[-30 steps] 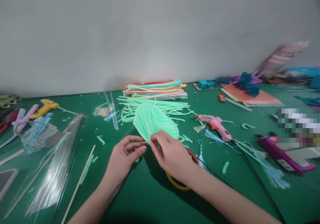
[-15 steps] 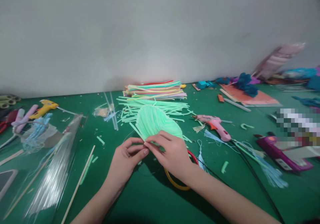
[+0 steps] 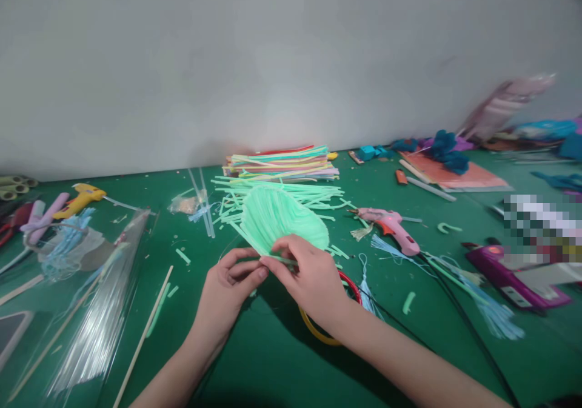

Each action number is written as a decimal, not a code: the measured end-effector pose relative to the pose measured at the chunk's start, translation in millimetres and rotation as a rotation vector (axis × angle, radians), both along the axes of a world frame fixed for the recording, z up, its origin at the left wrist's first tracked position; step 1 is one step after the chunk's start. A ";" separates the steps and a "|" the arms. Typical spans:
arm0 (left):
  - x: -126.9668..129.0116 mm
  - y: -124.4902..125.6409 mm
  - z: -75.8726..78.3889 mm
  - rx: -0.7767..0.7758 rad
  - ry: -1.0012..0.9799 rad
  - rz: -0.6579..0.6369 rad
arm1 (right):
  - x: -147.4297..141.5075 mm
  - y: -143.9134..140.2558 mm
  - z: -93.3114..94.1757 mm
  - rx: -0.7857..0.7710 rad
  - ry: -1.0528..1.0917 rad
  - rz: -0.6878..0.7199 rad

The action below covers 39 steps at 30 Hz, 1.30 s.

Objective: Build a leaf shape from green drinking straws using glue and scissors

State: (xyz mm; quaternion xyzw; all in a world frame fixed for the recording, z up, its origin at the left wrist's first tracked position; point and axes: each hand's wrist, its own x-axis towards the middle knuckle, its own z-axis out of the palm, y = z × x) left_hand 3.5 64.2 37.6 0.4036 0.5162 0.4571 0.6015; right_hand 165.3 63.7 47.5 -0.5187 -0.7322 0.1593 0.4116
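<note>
A mint-green leaf-shaped fan of pipe cleaners [image 3: 277, 217] is held up in the middle of the head view, its narrow base toward me. My left hand [image 3: 230, 287] pinches that base between thumb and fingers. My right hand [image 3: 309, 274] is closed on the lower right edge of the fan, its thumb and index fingertips meeting the left hand's at the base. The fingers hide the tip of the base. Behind the fan lie loose mint-green pipe cleaners [image 3: 313, 196]. Under my right hand, a roll with a red and yellow rim [image 3: 322, 334] is partly covered.
A pink glue gun [image 3: 400, 232] with a black cord lies to the right, beside blue tassels [image 3: 498, 311] and a purple tool [image 3: 509, 274]. Left are a yellow glue gun [image 3: 82, 199], clear plastic sleeves [image 3: 97, 311] and a wooden stick [image 3: 143, 335]. Multicoloured pipe cleaners [image 3: 282, 164] lie by the wall.
The fan has tilted and shifted slightly left and up, showing more of its ribbed face. My right hand's fingers have curled around its lower edge; the left hand has barely moved.
</note>
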 end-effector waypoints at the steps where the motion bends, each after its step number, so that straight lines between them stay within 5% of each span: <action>1: -0.6 0.8 -0.1 0.006 -0.025 0.032 | 0.4 -0.7 -0.5 0.010 -0.010 0.015; 6: -4.4 3.6 -1.9 0.037 -0.101 0.112 | 0.9 -2.4 -2.8 0.011 0.016 0.085; 14: -9.1 7.5 -0.8 0.106 -0.090 0.206 | 1.2 -2.3 -1.4 -0.207 0.250 0.009; 22: -5.7 -2.3 0.2 0.165 0.109 0.071 | -4.0 -7.4 10.4 -0.302 0.275 0.098; 26: -3.5 -9.5 0.9 0.287 0.322 0.004 | -2.9 -9.7 9.5 -0.173 0.034 -0.022; 32: 3.4 -7.2 4.1 0.222 0.203 0.069 | 0.8 -9.7 8.1 0.432 -0.322 0.039; 39: -1.9 0.7 8.8 -0.001 -0.081 0.148 | 5.7 -7.6 1.3 0.290 -0.233 0.110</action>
